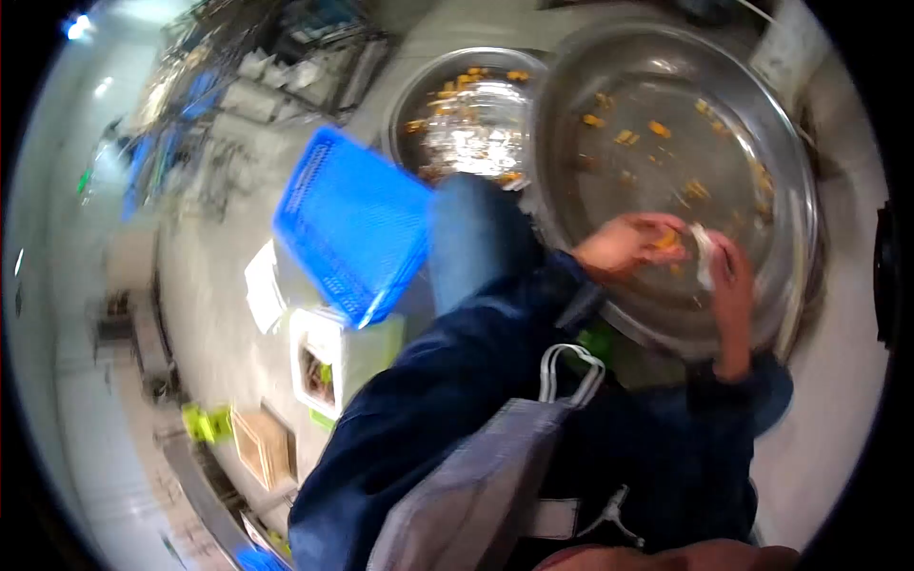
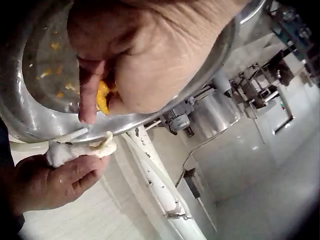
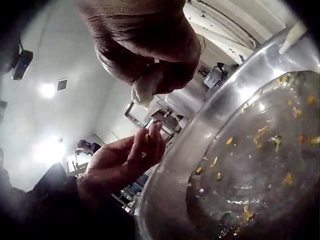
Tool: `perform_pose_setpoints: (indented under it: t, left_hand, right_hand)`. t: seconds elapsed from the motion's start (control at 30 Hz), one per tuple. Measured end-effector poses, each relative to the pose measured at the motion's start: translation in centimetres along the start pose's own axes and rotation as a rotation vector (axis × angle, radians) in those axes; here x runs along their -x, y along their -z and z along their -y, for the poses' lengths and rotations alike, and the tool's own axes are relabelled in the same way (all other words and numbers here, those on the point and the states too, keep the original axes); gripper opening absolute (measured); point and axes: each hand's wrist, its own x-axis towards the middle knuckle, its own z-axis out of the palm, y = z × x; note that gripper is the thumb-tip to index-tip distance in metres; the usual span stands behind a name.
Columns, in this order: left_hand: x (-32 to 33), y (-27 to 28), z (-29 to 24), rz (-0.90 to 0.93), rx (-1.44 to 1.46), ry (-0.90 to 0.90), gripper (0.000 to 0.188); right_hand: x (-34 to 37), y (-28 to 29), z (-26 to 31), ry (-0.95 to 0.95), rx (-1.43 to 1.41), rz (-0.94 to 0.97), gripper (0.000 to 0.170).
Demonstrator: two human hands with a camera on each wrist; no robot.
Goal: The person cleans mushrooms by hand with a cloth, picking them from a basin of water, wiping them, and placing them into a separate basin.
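My left hand (image 1: 619,247) (image 2: 150,60) (image 3: 120,162) is over the near edge of a large metal basin (image 1: 619,86) (image 3: 167,185), pinching a soft orange piece (image 1: 667,240) (image 2: 103,97). Just to its right, my right hand (image 1: 731,295) (image 2: 62,182) (image 3: 145,45) grips a limp whitish thing (image 1: 705,257) (image 2: 75,151) (image 3: 144,92), whose kind I cannot tell. A narrow gap separates the two hands. Shallow water with scattered orange bits (image 1: 659,127) (image 3: 287,179) lies in the basin.
A smaller metal basin (image 1: 405,105) with orange pieces stands left of the large one. Farther left are a blue perforated basket (image 1: 352,214), a white box (image 1: 303,357) and a wooden crate (image 1: 262,447). A pale pipe (image 2: 162,187) runs beyond the large basin's rim.
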Motion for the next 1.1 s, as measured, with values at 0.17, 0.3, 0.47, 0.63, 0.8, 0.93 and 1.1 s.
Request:
perform_pose_setpoints:
  t: [0.17,0.3,0.47,0.63,0.8,0.93,1.1]
  left_hand:
    - [1.2,-0.1,0.3,-0.07,-0.061,-0.077,0.04]
    - [0.5,-0.9,1.5,-0.105,-0.129,-0.071,0.044]
    - [0.5,-1.2,2.5,-0.149,-0.289,-0.14,0.051]
    - [0.3,-1.6,2.5,-0.201,-0.446,-0.14,0.058]
    - [0.0,-0.5,3.4,-0.212,-0.478,-0.184,0.06]
    - [0.1,-0.5,3.6,-0.239,-0.518,-0.204,0.061]
    - [-0.4,-0.7,4.7,-0.301,-0.798,-0.329,0.058]
  right_hand:
    - [0.4,-0.7,3.6,-0.188,-0.229,0.006,0.024]
    - [1.1,-2.2,4.2,0.287,0.192,-0.047,0.021]
    - [0.8,-2.5,3.8,0.268,0.325,-0.143,0.015]
    - [1.2,-2.7,4.0,0.351,0.357,-0.112,0.015]
    - [0.9,-2.5,3.3,0.362,0.438,-0.117,0.015]
    - [1.1,-3.2,3.6,0.305,0.423,-0.062,0.015]
    - [1.1,-2.9,3.8,0.241,0.288,-0.03,0.021]
